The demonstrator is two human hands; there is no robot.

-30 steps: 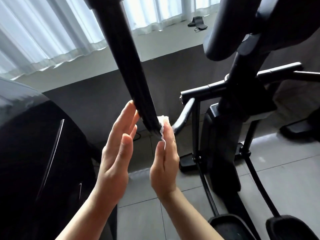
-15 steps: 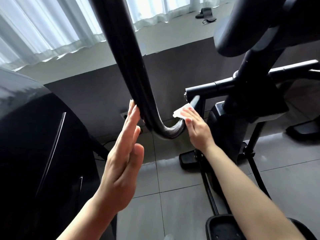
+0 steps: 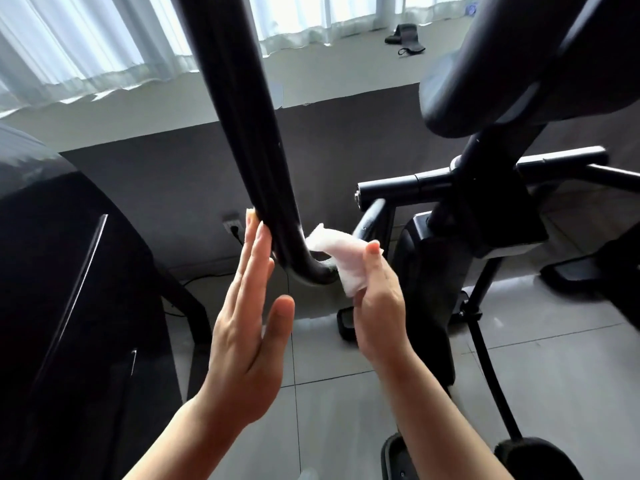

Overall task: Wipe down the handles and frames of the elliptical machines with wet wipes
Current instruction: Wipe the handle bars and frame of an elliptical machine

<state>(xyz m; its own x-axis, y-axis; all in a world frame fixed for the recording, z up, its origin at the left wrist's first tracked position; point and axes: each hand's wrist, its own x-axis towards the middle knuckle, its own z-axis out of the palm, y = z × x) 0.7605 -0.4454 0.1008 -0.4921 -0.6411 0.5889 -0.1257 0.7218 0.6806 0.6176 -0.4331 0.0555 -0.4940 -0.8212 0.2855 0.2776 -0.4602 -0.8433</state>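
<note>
My right hand pinches the wet wipe vs the black handle bar bend; left hand flat, fingers straight, touching the bar, holding nothing.

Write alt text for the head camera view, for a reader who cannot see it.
A person's right hand holds a white wet wipe against the curved lower bend of a black elliptical handle bar, while the flat, open left hand steadies the bar's other side. Behind stand a second black machine, grey floor tiles and white curtains.
</note>
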